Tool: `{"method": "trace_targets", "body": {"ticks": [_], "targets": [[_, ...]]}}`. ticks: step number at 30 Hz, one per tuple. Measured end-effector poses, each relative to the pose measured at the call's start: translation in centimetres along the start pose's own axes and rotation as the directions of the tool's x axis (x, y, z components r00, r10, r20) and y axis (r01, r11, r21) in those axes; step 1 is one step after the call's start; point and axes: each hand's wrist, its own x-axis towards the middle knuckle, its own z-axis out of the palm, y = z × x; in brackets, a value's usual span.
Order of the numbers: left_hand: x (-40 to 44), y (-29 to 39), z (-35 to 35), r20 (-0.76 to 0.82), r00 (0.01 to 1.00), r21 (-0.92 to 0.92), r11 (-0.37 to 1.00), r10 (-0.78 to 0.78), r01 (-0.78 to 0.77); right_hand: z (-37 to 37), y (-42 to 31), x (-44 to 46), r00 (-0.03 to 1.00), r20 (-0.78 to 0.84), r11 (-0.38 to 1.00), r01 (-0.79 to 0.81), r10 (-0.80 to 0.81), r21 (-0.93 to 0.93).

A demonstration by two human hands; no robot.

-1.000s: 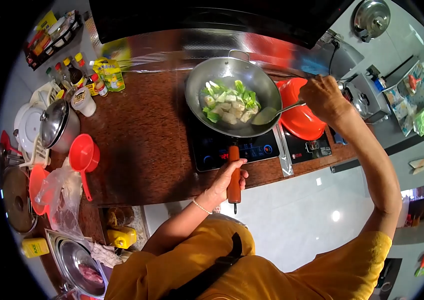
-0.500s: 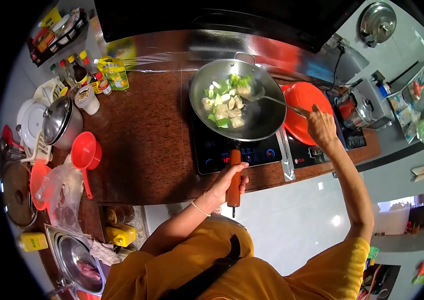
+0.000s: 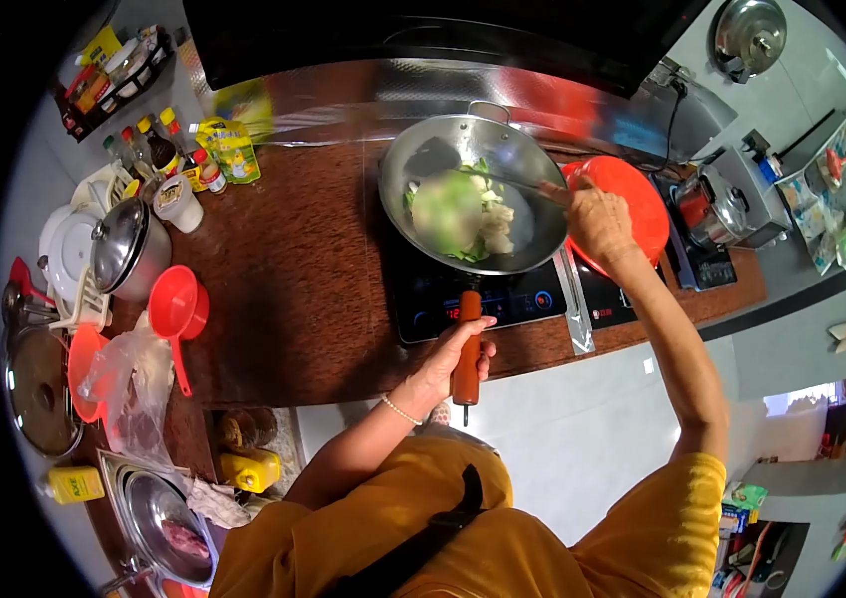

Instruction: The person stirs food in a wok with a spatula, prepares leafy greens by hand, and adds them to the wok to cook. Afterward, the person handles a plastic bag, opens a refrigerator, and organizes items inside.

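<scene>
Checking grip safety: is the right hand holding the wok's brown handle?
No, the left hand grips that handle, while the right hand holds a utensil.

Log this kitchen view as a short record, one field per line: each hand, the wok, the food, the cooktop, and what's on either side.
Left hand: closed around the brown handle of the wok
Right hand: gripping a spatula, its head lost in blur
Wok: above the cooktop, handle toward the person
Food: leafy greens and pale chunks, partly blurred
Cooktop: panel lit, digits too small to read surely
Right side: red basin, partly behind the right hand
Left side: red scoop, lidded pot, bottles
</scene>
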Motion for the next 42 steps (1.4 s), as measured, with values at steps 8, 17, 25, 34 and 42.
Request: {"method": "trace_targets", "body": {"ticks": [8,17,25,34,42], "targets": [[0.0,0.2,-0.2,-0.006,1.000,0.005,1.000,-0.016,0.016,-1.5,1.6,-2.6,0.990,0.140,0.967,0.065,-0.032,-0.244],[-0.2,0.5,0.2,-0.012,1.000,0.036,0.999,-0.014,0.014,2.8,1.4,1.0,0.962,0.086,0.966,-0.257,0.257,-0.014],[0.1,0.4,-0.3,0.006,1.000,0.002,1.000,-0.018,0.018,-1.0,1.3,-0.5,0.942,0.286,0.979,-0.199,0.177,0.048],[0.3,0.5,-0.3,0.007,1.000,0.022,1.000,-0.004,0.004,0.6,5.1,-5.8,0.915,0.339,0.877,-0.336,0.217,0.345],[0.1,0.4,0.5,-0.031,0.999,0.037,0.999,-0.012,0.013,-2.3,5.3,-8.6,0.860,0.462,0.739,-0.454,0.217,0.497]]}}
